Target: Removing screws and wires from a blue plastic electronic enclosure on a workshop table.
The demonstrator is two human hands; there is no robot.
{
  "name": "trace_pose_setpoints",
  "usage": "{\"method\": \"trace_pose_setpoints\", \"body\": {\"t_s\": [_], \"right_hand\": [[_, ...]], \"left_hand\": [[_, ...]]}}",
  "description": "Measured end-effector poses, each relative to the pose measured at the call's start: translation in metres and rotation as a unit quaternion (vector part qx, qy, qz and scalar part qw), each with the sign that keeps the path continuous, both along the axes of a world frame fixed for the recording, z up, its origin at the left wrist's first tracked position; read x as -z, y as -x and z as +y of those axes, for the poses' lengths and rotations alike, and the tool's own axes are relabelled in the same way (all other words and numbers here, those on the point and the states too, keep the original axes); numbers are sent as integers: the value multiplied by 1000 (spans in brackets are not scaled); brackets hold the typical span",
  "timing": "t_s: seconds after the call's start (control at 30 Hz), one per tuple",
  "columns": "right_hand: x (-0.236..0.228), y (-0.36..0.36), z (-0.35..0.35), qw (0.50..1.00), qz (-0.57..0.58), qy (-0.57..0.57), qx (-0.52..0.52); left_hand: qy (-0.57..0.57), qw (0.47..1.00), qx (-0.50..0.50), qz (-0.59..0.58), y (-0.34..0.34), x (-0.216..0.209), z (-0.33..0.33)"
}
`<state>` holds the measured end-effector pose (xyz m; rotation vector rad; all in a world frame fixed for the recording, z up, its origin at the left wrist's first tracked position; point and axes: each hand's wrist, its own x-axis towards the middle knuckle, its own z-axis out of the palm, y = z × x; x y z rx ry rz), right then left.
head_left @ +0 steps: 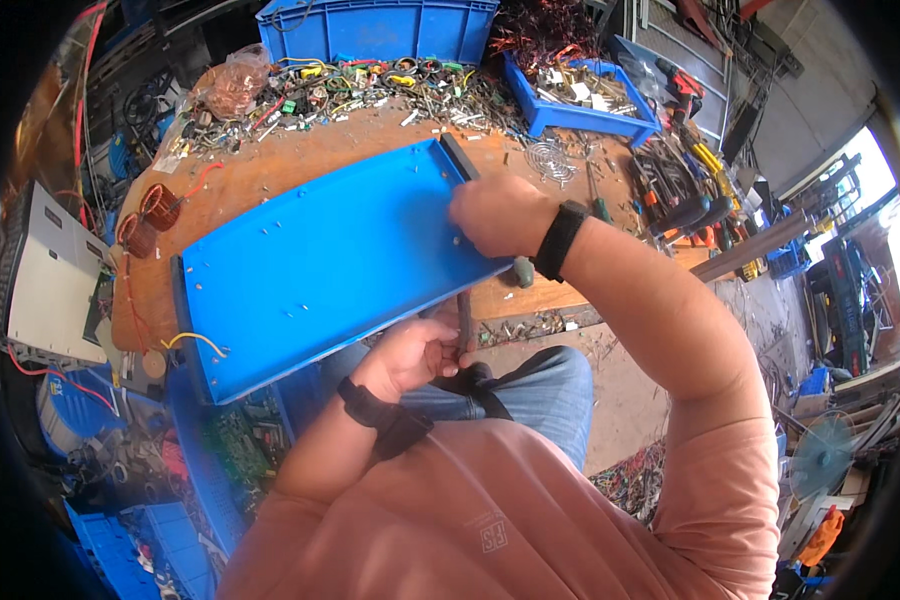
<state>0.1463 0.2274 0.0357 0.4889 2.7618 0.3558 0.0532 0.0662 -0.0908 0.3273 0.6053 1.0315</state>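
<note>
Two bare hands work on a blue metal panel [320, 270] that fills the middle of the frame, tilted, with its far edge resting on a cluttered wooden workbench [270, 165]. The right hand [498, 215], just right of centre, is closed over the panel's right edge; a black wristband sits on that wrist. The left hand [415, 355], lower centre beneath the panel, is curled tight around a thin dark tool shaft [464, 315] that stands upright against the panel's near edge. Yellow wires [195, 342] trail from the panel's lower left corner. Copper coils [150, 215] lie at the bench's left end. Blue plastic crates [380, 28] stand along the top of the frame.
</note>
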Motion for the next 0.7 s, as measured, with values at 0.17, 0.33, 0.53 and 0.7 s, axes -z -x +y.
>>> {"method": "trace_pose_setpoints", "body": {"t_s": [0.17, 0.33, 0.53, 0.7], "right_hand": [[-12, -3, 9, 998, 62, 32, -2], [-49, -16, 35, 972, 190, 128, 45], [-40, -53, 67, 890, 391, -33, 230], [-12, -83, 7, 840, 453, 176, 240]], "left_hand": [[0, 1000, 0, 21, 0, -3, 0], [2, 1000, 0, 27, 2, -6, -3], [-7, 999, 39, -28, 9, 17, -1], [9, 998, 63, -28, 15, 14, -17]]}}
